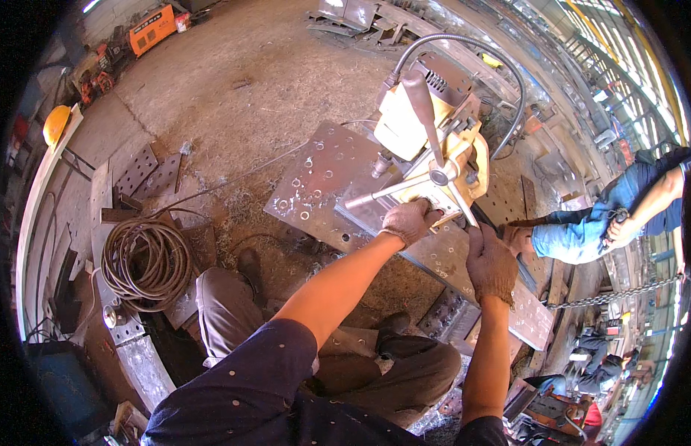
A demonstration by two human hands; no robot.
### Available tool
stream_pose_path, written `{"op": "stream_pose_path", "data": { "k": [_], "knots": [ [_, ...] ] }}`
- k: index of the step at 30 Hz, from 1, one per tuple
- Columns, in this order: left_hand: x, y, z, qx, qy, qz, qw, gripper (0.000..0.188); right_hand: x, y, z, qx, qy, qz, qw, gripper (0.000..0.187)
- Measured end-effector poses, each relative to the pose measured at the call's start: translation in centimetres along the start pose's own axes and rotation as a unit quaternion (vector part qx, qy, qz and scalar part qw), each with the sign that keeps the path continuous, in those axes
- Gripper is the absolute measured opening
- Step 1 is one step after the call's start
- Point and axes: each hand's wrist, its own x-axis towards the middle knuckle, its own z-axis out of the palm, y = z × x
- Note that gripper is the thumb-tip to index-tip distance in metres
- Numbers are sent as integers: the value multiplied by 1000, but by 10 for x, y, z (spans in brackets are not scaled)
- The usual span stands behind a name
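Note:
A cream-and-brown magnetic drill (416,123) stands on a steel plate (475,271), its feed handles spreading out from a round hub. My right hand (490,262), in a knitted work glove, is closed around the lower feed handle (463,205). Low at the drill's front is my gloved left hand (407,223), its fingers curled in by the base. What those fingers hold, if anything, is hidden. Another handle (375,195) sticks out to the left just above this hand. Behind it lies a second plate (312,178) with drilled holes and ring-shaped scraps.
A coiled hose or cable (148,264) lies at left. Another person's leg in blue shorts (576,230) is close on the right, above a hanging chain (613,292). An orange machine (151,31) and a yellow helmet (56,125) are farther off. Metal shavings litter the floor.

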Motion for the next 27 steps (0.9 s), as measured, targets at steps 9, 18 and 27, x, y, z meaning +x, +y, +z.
{"op": "stream_pose_path", "data": {
  "k": [9,18,27],
  "knots": [
    [-1,1,-1,-31,7,-7,999,59,0,1,2,8,31,4,999,44],
    [6,-9,-1,-31,18,9,999,60,4,-10,-6,5,14,5,1000,39],
    [7,-12,-1,-50,20,8,999,61,3,-6,3,11,45,-6,999,38]
  ]
}}
